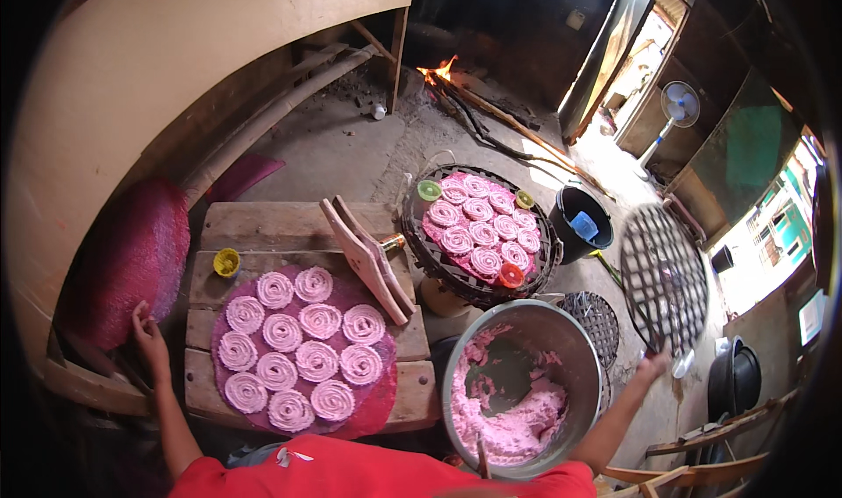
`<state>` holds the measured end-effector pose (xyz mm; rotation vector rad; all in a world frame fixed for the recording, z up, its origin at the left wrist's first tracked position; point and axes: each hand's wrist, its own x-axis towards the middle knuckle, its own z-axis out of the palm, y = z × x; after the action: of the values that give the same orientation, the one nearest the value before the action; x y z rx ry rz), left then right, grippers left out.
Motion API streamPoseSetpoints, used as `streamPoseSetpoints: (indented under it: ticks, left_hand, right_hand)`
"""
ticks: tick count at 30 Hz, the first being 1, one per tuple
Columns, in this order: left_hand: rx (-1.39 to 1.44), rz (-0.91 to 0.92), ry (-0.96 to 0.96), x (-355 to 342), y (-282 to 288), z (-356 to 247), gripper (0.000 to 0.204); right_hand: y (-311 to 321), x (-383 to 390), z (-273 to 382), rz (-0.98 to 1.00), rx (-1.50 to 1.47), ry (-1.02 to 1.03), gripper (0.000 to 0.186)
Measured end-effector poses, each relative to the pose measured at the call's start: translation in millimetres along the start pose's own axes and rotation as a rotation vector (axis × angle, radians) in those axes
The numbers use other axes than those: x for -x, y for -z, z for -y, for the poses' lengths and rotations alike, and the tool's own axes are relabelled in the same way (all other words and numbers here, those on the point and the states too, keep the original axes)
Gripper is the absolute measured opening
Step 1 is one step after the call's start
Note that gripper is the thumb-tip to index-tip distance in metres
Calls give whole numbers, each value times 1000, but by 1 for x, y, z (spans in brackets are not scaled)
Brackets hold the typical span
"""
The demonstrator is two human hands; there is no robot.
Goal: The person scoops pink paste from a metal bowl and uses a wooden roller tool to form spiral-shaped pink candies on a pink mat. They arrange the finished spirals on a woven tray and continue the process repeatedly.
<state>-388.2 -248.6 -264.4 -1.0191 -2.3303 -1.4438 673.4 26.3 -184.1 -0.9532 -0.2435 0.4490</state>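
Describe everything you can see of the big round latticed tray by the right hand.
The latticed tray is broad, round and dark, made of crossing strips with open gaps, perhaps woven cane or bamboo. Nothing visible lies on it. It is at the right of the view, above the grey floor. The right hand meets its near edge; blur hides the exact grip.

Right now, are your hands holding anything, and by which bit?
The right hand holds the big woven tray by its near rim. The left hand is at the near edge of the red sheet; I can't tell if it grips.
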Motion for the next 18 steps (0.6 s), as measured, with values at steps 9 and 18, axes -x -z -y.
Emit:
streamPoseSetpoints:
  ticks: [9,18]
  left_hand:
    - [351,71,4,2,-15,-49,27]
    - [342,132,138,29,16,-27,22]
  right_hand:
    - [-161,200,-174,451,-135,-494,37]
    - [-209,287,-226,281,-163,-558,32]
